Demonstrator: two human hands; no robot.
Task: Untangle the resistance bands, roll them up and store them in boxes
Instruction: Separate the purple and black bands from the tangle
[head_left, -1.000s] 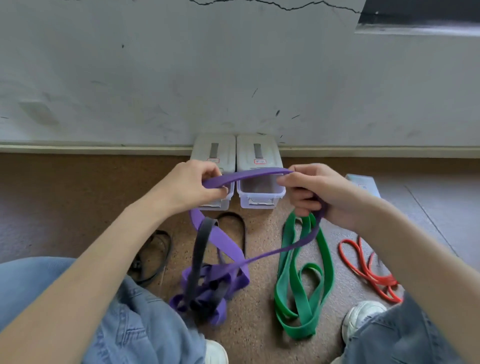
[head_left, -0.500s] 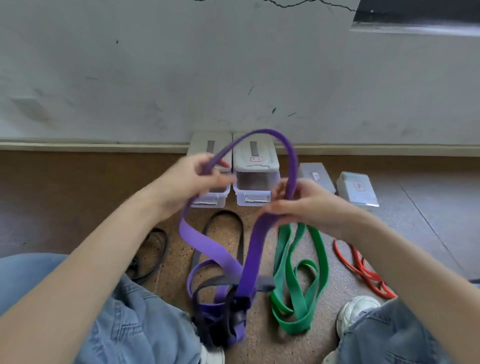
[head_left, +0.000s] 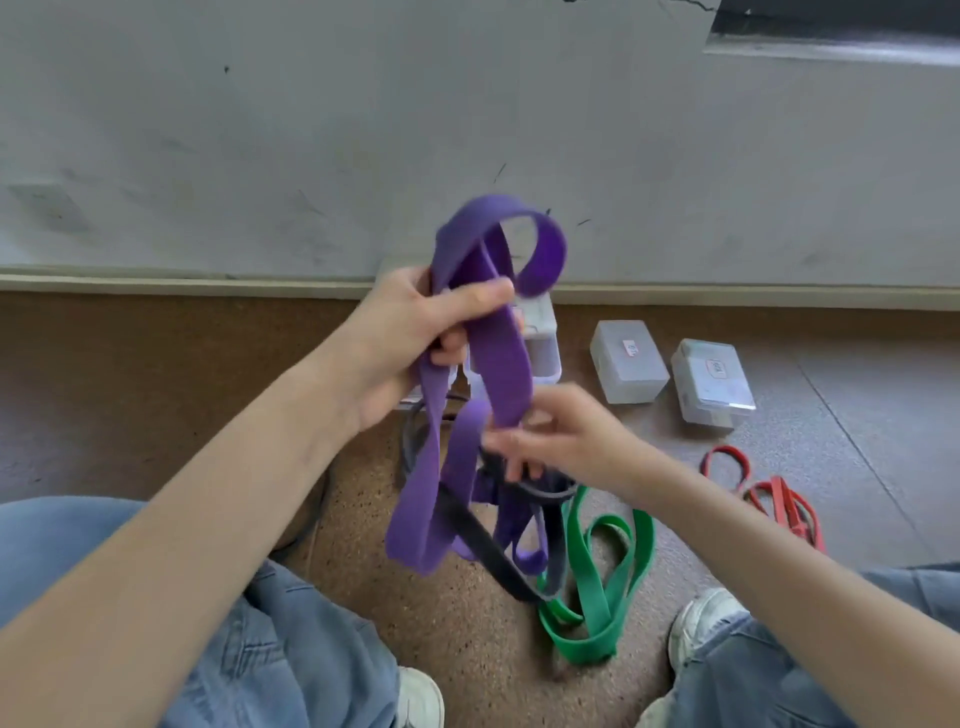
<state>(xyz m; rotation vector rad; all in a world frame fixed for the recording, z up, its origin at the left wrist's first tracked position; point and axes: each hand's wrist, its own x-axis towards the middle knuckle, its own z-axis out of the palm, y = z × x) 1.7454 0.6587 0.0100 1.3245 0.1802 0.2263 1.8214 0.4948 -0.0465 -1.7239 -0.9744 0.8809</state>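
The purple band (head_left: 498, 364) hangs in front of me in several loops, lifted clear of the floor (head_left: 156, 415) so its weight pulls the strands apart and I can see where they cross. My left hand (head_left: 410, 338) is closed around a bunch of those strands near the top, thumb pressed across the front, which leaves one loop standing free above my knuckles. Lower down a dark grey band (head_left: 488, 551) threads through the purple loops; that is the snag, I think. My right hand (head_left: 550, 441) is there, fingers partly curled and pinching at the crossing, though blur keeps me from telling whether it has the purple strand, the dark one, or both. The green band (head_left: 608, 587) lies loose on the floor just beside the tangle, apparently free of it, and the red band (head_left: 769, 493) sits well apart to my right, out of the way. Against the wall, two closed boxes (head_left: 628, 369) wait to the right, and another box (head_left: 540, 343) shows partly behind my hands; I cannot tell whether it is open. Nothing looks rolled or stored yet, so I judge this to be early in the untangling.
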